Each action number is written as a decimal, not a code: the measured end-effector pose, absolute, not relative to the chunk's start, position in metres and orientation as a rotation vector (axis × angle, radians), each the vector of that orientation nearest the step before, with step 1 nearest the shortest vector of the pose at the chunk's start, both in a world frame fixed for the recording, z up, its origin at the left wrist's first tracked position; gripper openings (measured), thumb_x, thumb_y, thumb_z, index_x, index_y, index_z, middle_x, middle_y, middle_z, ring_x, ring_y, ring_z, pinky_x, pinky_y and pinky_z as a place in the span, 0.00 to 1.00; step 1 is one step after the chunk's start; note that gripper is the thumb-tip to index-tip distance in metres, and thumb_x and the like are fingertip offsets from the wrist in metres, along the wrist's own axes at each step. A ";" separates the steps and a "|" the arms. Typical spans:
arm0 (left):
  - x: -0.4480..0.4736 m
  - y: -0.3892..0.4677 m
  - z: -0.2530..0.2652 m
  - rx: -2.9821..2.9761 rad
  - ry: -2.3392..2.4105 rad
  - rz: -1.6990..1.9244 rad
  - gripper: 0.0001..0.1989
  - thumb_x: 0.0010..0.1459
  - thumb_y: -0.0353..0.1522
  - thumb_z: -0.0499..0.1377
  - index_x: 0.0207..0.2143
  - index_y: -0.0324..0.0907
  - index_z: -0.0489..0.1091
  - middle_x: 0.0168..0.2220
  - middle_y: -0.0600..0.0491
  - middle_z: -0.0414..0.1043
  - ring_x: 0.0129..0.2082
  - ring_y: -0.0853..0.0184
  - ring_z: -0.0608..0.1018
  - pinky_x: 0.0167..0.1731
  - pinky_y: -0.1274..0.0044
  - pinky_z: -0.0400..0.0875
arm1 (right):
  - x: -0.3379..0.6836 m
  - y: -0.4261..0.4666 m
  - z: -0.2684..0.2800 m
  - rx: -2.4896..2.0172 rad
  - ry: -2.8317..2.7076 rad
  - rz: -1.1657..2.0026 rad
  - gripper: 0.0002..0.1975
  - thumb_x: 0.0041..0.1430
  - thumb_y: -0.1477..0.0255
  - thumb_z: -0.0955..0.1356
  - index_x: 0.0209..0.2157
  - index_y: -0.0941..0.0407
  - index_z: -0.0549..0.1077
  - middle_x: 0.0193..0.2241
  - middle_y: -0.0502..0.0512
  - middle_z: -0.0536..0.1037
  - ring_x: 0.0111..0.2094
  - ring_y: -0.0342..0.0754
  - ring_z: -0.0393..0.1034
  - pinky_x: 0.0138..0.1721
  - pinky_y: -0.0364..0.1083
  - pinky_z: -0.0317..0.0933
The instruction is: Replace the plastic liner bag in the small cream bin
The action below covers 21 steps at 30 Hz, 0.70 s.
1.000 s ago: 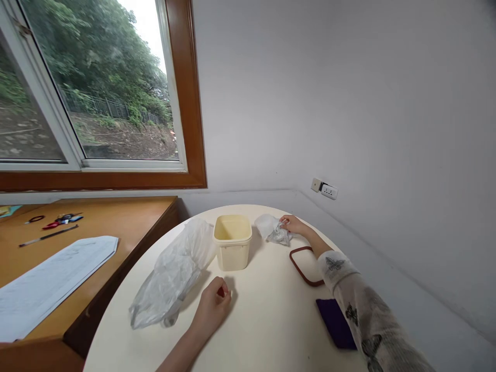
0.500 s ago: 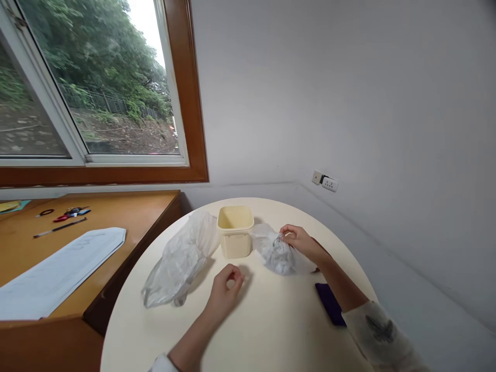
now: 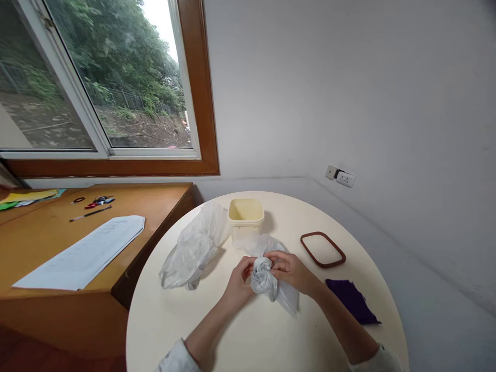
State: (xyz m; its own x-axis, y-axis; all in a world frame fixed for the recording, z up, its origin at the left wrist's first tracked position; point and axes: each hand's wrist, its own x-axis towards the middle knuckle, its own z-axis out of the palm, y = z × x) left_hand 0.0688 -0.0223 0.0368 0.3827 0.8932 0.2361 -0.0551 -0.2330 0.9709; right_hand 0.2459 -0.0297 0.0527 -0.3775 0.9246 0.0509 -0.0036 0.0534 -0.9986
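Note:
Both hands meet at a knotted, bunched-up plastic bag (image 3: 264, 279) in front of the bin on the round table. My left hand (image 3: 241, 281) grips the bunch from the left side, and my right hand (image 3: 292, 269) pinches it from the right. Loose, see-through ends of the bag spread behind the hands and down to the right. Just beyond stands a cream plastic bin (image 3: 246, 217), upright and open at the top. A second crumpled plastic bag (image 3: 194, 248) lies on the table left of the bin.
A brown ring-shaped frame (image 3: 323, 249) and a dark purple cloth (image 3: 352, 301) lie on the right of the round table (image 3: 248, 346). To the left, a wooden desk (image 3: 50, 258) carries papers (image 3: 83, 253), a pen (image 3: 90, 214) and small items. Wall sockets (image 3: 344, 179) are at the right.
My left hand has moved right and closed on the bunched bag. My right hand has drawn it nearer and left. The view has turned left, and the brown frame is now uncovered.

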 end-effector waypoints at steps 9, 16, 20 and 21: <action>0.062 -0.017 0.036 1.370 0.760 1.014 0.14 0.36 0.28 0.67 0.27 0.37 0.68 0.26 0.55 0.69 0.28 0.69 0.70 0.31 0.79 0.62 | 0.248 -0.029 0.055 -0.920 -1.753 1.353 0.19 0.45 0.74 0.70 0.43 0.55 0.69 0.40 0.54 0.67 0.40 0.46 0.63 0.38 0.44 0.60; 0.065 -0.017 0.036 1.410 0.809 1.060 0.09 0.39 0.30 0.65 0.24 0.37 0.68 0.20 0.57 0.67 0.24 0.69 0.69 0.30 0.77 0.64 | 0.229 -0.031 0.062 -1.112 -1.794 1.041 0.09 0.43 0.79 0.67 0.29 0.56 0.65 0.27 0.45 0.65 0.29 0.40 0.58 0.31 0.40 0.54; 0.063 -0.017 0.036 1.424 0.753 1.089 0.09 0.44 0.29 0.62 0.29 0.38 0.66 0.25 0.55 0.66 0.28 0.68 0.69 0.32 0.77 0.64 | 0.222 -0.031 0.060 -1.145 -1.722 1.012 0.06 0.45 0.77 0.66 0.26 0.56 0.62 0.23 0.44 0.61 0.25 0.38 0.55 0.26 0.39 0.52; 0.061 -0.017 0.038 1.436 0.720 1.093 0.07 0.46 0.29 0.61 0.29 0.38 0.66 0.26 0.55 0.66 0.29 0.68 0.69 0.33 0.77 0.63 | 0.221 -0.030 0.059 -1.159 -1.700 1.003 0.05 0.45 0.77 0.65 0.25 0.56 0.62 0.23 0.44 0.61 0.24 0.38 0.54 0.25 0.38 0.51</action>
State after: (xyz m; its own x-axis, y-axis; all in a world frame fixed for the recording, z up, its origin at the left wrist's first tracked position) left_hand 0.0613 -0.0173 0.0376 0.3812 0.8975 0.2216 -0.1502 -0.1764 0.9728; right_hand 0.2210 -0.0301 0.0592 -0.2328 0.9535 0.1913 0.2941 0.2566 -0.9207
